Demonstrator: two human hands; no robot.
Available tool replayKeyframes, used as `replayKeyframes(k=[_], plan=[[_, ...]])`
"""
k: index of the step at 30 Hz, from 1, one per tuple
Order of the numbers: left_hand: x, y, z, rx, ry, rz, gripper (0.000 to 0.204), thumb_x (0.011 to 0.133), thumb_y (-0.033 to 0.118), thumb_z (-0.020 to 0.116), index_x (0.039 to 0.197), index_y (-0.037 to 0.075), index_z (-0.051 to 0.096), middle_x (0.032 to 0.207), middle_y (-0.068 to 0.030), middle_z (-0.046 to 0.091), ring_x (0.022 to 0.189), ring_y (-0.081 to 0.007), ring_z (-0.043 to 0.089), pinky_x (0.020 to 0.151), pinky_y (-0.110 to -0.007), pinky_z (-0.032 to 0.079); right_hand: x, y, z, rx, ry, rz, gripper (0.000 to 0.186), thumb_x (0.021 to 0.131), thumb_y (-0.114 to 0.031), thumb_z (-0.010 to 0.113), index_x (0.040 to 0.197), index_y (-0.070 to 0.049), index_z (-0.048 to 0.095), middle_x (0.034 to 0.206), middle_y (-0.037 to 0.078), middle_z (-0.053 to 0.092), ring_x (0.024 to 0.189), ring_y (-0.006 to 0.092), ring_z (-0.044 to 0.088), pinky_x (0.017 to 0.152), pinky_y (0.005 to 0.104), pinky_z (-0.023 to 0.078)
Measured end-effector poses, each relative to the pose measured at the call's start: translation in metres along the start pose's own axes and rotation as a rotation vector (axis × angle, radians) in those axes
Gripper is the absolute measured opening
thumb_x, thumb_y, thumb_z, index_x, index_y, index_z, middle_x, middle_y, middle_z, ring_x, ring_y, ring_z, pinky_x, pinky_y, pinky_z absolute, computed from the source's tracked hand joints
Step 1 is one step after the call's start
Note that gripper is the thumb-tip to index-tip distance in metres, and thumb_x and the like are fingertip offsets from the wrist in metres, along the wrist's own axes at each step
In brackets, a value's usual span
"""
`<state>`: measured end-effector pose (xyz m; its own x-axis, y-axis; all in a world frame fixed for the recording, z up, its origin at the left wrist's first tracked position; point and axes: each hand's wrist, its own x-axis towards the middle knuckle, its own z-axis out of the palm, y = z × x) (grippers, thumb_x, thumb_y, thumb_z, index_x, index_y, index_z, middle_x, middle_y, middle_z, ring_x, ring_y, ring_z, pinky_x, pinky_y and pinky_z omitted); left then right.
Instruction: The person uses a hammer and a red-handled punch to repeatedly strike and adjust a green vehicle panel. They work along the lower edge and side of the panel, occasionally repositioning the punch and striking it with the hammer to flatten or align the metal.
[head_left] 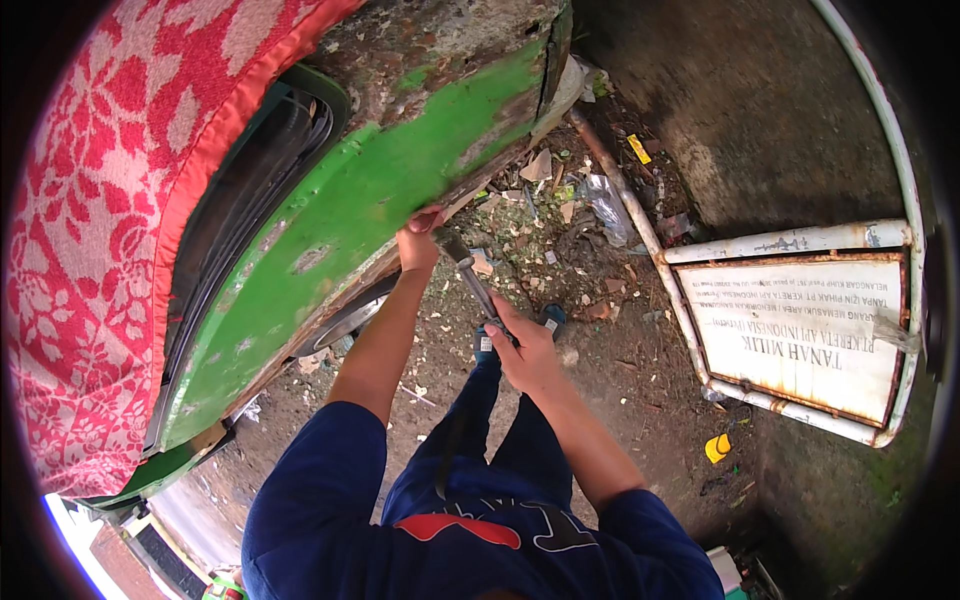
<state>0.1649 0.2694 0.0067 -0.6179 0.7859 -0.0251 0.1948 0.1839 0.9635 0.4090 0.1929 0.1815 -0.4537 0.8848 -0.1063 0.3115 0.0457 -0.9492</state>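
My right hand (523, 350) is wrapped around the handle of a hammer (476, 287). The hammer's head points up and to the left, close beside my left hand (418, 243). That left hand is closed at the lower edge of a green vehicle body panel (375, 190); what its fingers hold, if anything, is hidden. Bare patches and rusty, flaked areas mark the panel, mostly along its upper part and bottom edge.
A red and white floral cloth (110, 210) drapes over the vehicle at left, next to a dark window (240, 170). Paint flakes and debris (530, 215) litter the ground. On the right stands a rusty white pipe frame (800, 240) with a signboard (800, 330).
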Motion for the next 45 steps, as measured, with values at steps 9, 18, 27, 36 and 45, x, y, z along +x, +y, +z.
replayKeyframes(k=[9, 18, 27, 36, 45], plan=[[-0.009, -0.037, -0.004, 0.409, 0.015, -0.014, 0.011, 0.084, 0.011, 0.074, 0.093, 0.004, 0.073, 0.084, -0.0034, 0.071, 0.077, -0.0126, 0.066, 0.073, -0.028, 0.052, 0.047, 0.013, 0.011, -0.363, -0.052, -0.055, 0.046, 0.091, -0.018, 0.062, 0.136, -0.012, 0.053, 0.083, 0.014, 0.068, 0.068, 0.0311, 0.066, 0.060, 0.0413, 0.053], [-0.028, 0.000, -0.003, 0.159, 0.056, 0.196, 0.013, 0.085, 0.009, 0.074, 0.096, 0.002, 0.072, 0.083, -0.0064, 0.072, 0.074, -0.0130, 0.066, 0.069, -0.027, 0.052, 0.010, 0.027, -0.003, -0.101, -0.002, -0.033, 0.045, 0.093, -0.017, 0.062, 0.136, -0.010, 0.055, 0.086, 0.017, 0.068, 0.068, 0.0280, 0.064, 0.066, 0.0342, 0.051], [-0.026, 0.004, -0.006, 0.156, 0.054, 0.097, 0.017, 0.082, 0.010, 0.076, 0.097, 0.004, 0.071, 0.087, -0.0107, 0.071, 0.076, -0.0184, 0.067, 0.074, -0.030, 0.052, -0.023, 0.043, -0.013, -0.134, -0.039, 0.139, 0.045, 0.094, -0.024, 0.062, 0.138, -0.015, 0.055, 0.087, 0.016, 0.069, 0.070, 0.0288, 0.066, 0.065, 0.0358, 0.052], [-0.003, 0.004, 0.005, 0.121, 0.074, 0.203, 0.015, 0.081, 0.010, 0.077, 0.092, 0.003, 0.071, 0.080, -0.0102, 0.069, 0.073, -0.0226, 0.066, 0.070, -0.032, 0.052, 0.010, 0.010, 0.003, 0.046, 0.088, -0.084, 0.043, 0.092, -0.015, 0.064, 0.135, -0.010, 0.057, 0.078, 0.016, 0.065, 0.062, 0.0239, 0.060, 0.061, 0.0336, 0.049], [-0.001, 0.020, 0.004, 0.298, -0.032, 0.176, 0.013, 0.083, 0.011, 0.076, 0.090, 0.000, 0.071, 0.084, -0.0087, 0.072, 0.078, -0.0170, 0.067, 0.072, -0.030, 0.052, 0.044, 0.029, 0.017, -0.147, 0.002, 0.027, 0.044, 0.092, -0.011, 0.063, 0.135, -0.014, 0.057, 0.079, 0.017, 0.065, 0.064, 0.0254, 0.061, 0.063, 0.0342, 0.049]])
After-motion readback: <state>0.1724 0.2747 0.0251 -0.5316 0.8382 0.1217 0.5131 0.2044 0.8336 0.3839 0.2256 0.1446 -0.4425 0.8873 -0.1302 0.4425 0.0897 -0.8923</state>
